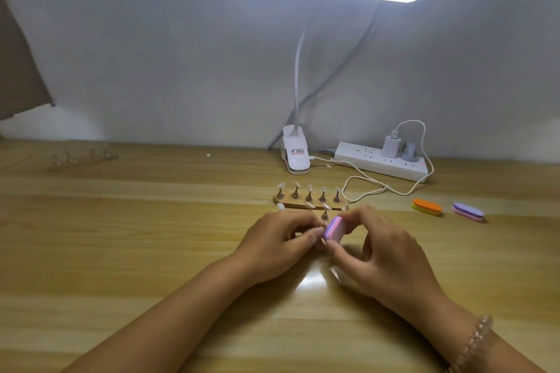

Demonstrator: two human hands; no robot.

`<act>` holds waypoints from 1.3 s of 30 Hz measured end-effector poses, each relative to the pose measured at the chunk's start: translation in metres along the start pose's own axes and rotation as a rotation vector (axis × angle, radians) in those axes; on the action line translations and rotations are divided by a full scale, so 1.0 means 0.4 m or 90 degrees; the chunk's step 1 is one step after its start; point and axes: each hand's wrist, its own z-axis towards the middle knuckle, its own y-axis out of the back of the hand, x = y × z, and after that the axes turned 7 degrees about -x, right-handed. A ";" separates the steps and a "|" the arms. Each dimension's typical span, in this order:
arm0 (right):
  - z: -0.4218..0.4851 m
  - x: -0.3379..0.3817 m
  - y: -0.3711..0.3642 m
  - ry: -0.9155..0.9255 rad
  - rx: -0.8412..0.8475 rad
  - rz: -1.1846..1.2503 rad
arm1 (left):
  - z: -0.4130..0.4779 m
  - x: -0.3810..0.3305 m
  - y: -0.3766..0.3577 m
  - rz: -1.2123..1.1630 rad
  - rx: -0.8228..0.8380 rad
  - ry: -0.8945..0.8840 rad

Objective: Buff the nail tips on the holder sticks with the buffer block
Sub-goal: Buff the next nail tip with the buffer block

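Buffer block (333, 228), pink and purple, sits pinched in the right hand (385, 248). The left hand (278, 239) curls against it; what it grips, I cannot tell.

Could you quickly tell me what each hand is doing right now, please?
Left hand: grip closed, pinching a small item hidden by its fingers.
Right hand: grip closed on the buffer block.

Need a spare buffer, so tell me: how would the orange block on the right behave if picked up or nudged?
The orange block lies flat on its broad face, so a nudge should slide it rather than roll it. Its stacked orange and yellow layers look like foam, so it is probably light and slightly squashy, not fragile.
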 end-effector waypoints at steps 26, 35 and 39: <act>0.002 -0.002 0.000 -0.003 0.007 -0.001 | -0.003 -0.010 0.003 -0.013 -0.012 0.014; 0.007 -0.020 -0.002 -0.049 -0.050 0.070 | -0.008 -0.015 0.000 -0.038 -0.005 0.030; 0.000 -0.007 -0.005 0.011 -0.020 0.054 | -0.009 -0.012 0.000 -0.022 -0.005 0.028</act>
